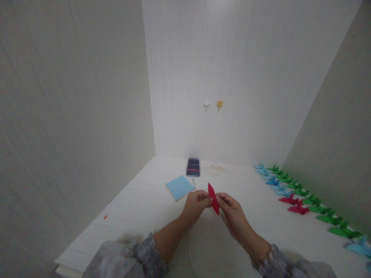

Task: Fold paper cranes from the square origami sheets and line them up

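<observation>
A narrow, pointed piece of folded red paper (213, 198) is held above the white table, its long axis running from upper left to lower right. From the left, my left hand (194, 206) pinches it near the middle with thumb and fingers. My right hand (232, 211) grips its right side, also between thumb and fingers. Beyond my left hand lies a square stack of light blue origami paper (179, 187) with an orange-yellow edge showing underneath. The fingertips hide the paper's centre folds.
Rows of folded paper cranes in green (301, 191), blue (272, 180) and red (298, 209) line the right side. A dark, blurred-out device (193, 167) stands by the back wall, with a thin white cable (189, 249) near it. A small orange scrap (105, 217) lies at left.
</observation>
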The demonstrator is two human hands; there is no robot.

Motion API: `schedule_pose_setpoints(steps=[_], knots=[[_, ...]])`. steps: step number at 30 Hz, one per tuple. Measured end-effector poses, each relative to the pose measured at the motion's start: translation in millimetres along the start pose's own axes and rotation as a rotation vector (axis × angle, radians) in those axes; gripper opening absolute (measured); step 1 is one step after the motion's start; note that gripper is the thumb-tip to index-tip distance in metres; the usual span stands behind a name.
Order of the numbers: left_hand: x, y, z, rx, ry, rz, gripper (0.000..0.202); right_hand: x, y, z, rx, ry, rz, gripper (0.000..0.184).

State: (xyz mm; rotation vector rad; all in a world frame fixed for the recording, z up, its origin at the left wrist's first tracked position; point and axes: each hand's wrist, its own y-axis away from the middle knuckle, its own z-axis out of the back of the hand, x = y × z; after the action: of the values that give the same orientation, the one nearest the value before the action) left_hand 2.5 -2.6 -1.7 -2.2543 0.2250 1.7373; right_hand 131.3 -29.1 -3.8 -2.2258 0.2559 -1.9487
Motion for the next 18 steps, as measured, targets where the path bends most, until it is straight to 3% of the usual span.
schedule_pose_setpoints(steps=[8,18], knots=[[5.6,0.0,2.3,-0.100,-0.208,-0.078,0.013,2.3,1.2,-1.8,-0.005,0.237,0.110,0.017],[-2.3,3.8,-1.9,-0.059,-0.354,-0.067,0.017,10.3,7.1,-1.5,-0.111,0.633,0.249,0.015]])
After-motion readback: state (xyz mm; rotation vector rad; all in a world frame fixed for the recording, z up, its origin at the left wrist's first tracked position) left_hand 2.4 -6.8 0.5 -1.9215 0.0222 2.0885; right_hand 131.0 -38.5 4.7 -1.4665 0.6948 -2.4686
